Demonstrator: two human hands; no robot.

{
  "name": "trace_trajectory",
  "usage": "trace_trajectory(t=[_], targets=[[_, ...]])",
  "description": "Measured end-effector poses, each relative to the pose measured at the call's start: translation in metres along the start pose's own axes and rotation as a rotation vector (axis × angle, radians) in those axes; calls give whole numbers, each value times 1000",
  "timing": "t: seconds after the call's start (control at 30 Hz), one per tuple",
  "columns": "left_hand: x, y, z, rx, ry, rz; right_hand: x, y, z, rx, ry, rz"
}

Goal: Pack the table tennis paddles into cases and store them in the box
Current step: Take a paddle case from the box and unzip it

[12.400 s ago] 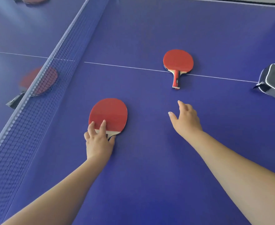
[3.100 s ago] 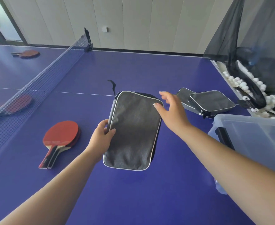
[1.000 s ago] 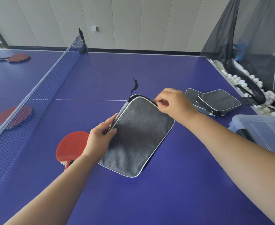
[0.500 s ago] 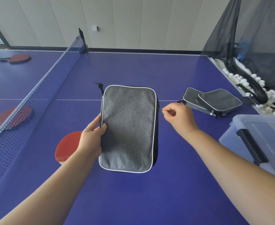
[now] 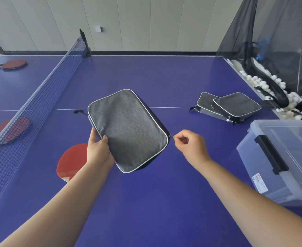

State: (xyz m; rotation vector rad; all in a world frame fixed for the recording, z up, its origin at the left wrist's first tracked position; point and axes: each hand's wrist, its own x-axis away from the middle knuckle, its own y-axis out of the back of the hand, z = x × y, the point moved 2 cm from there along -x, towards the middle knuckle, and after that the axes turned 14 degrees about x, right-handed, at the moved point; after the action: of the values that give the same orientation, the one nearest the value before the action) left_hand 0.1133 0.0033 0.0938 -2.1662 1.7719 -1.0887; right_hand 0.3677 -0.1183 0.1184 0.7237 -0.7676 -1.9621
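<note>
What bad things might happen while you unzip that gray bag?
The left hand holds the gray case by one edge only while the right hand pinches the zipper pull at the far corner, so a hard tug might twist the case loose. The zipper may also snag going round that curved corner. The red paddle lies right under the left forearm, so it might get bumped.

Two forearms in view, both bare from the frame's lower edge to the wrist; no sleeve reaches the visible portion. Left hand (image 5: 98, 152): ungloved, no ring, no wristband, nails short and unpainted. Right hand (image 5: 191, 145): ungloved, no watch or bracelet at the wrist. No markings noted.
</note>
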Motion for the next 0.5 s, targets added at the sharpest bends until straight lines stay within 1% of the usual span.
trace_trajectory(t=[0.1, 0.27, 0.43, 0.5], targets=[[-4, -2, 7, 29, -12, -55, 9, -4, -2, -29, -52, 10], [-2, -13, 16, 210, 26, -137, 26, -16, 6, -98, -122, -5], [3, -36, 20, 412, 48, -173, 45, -38, 27, -133, -65, -13], [2, -43, 18, 459, 51, -200, 50, -46, 34, -139, -55, -21]])
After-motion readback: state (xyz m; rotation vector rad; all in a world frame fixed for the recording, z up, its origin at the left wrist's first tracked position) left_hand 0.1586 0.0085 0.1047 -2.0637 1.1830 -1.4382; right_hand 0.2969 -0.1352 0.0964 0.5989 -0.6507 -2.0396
